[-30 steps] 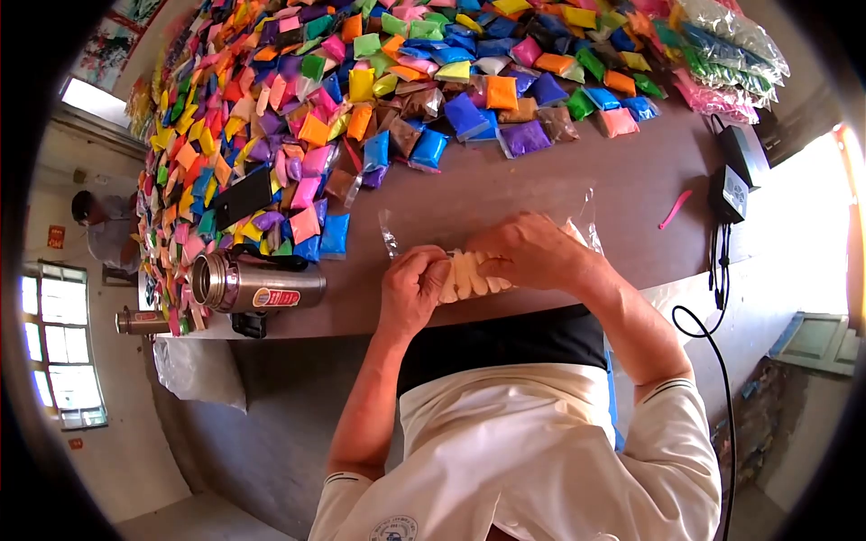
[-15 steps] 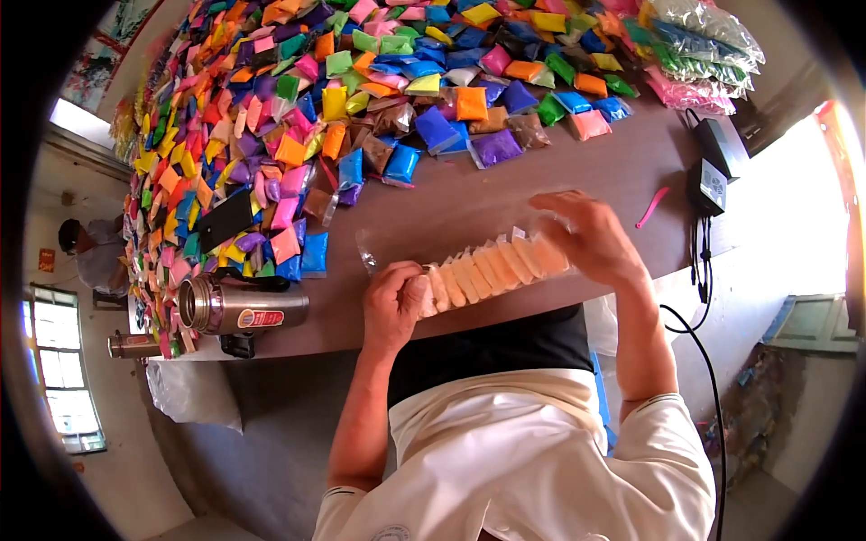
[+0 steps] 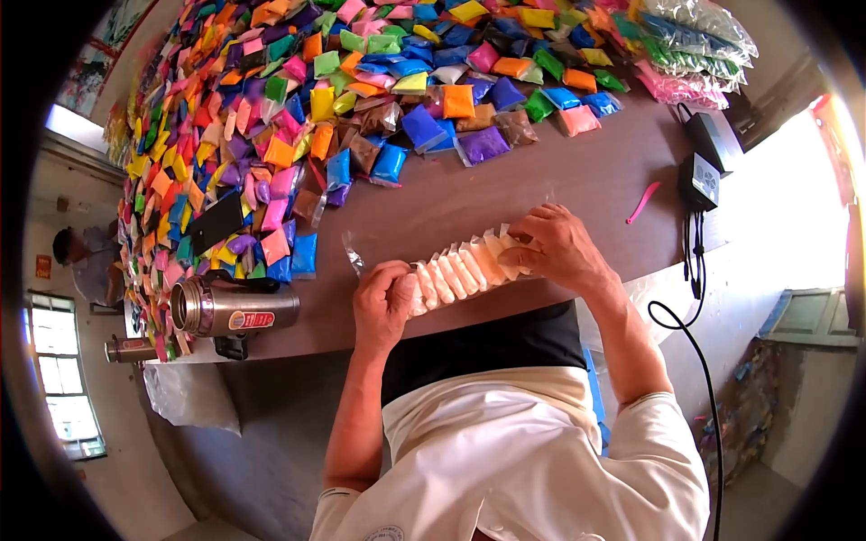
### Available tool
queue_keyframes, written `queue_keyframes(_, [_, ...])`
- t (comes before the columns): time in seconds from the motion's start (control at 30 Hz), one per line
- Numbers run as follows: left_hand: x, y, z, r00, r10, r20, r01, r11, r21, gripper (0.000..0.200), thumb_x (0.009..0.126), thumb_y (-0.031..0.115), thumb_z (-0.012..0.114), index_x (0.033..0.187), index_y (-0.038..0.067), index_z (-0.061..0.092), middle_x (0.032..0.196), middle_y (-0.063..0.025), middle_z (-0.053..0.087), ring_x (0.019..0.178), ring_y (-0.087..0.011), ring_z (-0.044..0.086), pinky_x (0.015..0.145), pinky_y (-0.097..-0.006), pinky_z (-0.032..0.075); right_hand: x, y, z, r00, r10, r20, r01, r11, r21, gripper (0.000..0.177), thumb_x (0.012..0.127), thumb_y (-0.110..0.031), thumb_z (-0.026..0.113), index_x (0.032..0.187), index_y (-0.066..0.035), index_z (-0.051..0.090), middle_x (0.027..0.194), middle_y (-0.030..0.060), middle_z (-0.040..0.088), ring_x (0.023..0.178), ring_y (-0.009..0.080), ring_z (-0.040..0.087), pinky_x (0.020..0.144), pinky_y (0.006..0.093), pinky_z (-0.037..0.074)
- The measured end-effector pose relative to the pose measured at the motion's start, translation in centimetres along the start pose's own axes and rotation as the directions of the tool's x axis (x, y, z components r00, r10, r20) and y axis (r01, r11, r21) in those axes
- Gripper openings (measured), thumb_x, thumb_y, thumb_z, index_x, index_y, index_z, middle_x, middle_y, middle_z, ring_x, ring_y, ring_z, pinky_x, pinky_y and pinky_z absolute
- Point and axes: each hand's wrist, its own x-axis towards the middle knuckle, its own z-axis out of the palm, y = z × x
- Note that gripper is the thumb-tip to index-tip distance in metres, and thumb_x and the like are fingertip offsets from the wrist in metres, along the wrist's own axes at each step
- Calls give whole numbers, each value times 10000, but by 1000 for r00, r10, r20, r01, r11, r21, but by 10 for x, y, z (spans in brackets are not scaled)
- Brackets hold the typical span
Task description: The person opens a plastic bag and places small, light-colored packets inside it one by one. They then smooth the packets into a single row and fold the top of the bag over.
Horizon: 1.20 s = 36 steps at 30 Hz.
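Note:
A row of peach-coloured packets (image 3: 460, 273) in clear plastic stands on edge, pressed side by side near the table's front edge. My left hand (image 3: 383, 302) is closed around the left end of the row, thumb towards me. At the other end, my right hand (image 3: 561, 248) grips the last packets with curled fingers; its fingertips are partly hidden. Clear plastic flaps stick up along the top of the row. A loose clear plastic piece (image 3: 353, 254) juts out beyond my left hand.
Many colourful packets (image 3: 419, 128) cover the table's far and left sides. A steel flask (image 3: 262, 309) lies at the left, near a dark flat object (image 3: 216, 223). On the right are a black adapter (image 3: 699, 182) with cables, a pink strip (image 3: 642, 204) and stacked plastic bags (image 3: 695, 54). Another person (image 3: 90, 261) is far left.
My right hand has come down and inward onto the right end of the row, its fingers now curled on the packets. My left hand keeps its hold.

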Motion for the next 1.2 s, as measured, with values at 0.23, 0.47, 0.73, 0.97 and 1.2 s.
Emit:
queue_keyframes(0.23, [1,-1,0,1000,12,5,-12,1000,20,245,953,245,650,906,5,640,939,-92,683,828,-267,630,740,-348,506,8,-18,-4,992,-43,-121,37,998,-50,338,787,-291,771,1005,-44,693,944,141,658,947,341,600,798,436,471])
queue_keyframes(0.47, [0,0,0,1000,9,0,-9,1000,27,264,960,253,644,918,-8,641,949,-105,685,847,-265,643,760,-339,512,23,-14,3,994,-55,94,52,998,41,292,791,-272,768,946,-35,700,956,133,664,979,354,605,837,466,480])
queue_keyframes(0.73, [0,-2,1,999,36,-10,-36,999,10,244,952,243,651,912,2,649,936,-98,686,829,-278,635,735,-351,508,21,-26,2,996,-80,35,82,993,-87,255,807,-259,742,940,-44,705,958,125,668,997,336,608,878,452,473])
queue_keyframes(0.97, [1,1,-1,1000,7,29,-9,998,66,260,979,231,607,953,-24,645,952,-121,688,882,-274,662,798,-339,514,34,-42,27,977,-214,22,215,972,-95,335,834,-229,719,1129,-84,656,1039,108,677,1039,324,614,947,421,467])
queue_keyframes(1.2, [2,2,0,1000,15,5,-15,1000,18,229,968,233,621,924,10,649,931,-102,681,838,-296,638,757,-370,505,35,-32,34,967,-243,79,243,970,9,166,861,-216,679,934,-69,702,925,103,670,969,316,627,910,426,481])
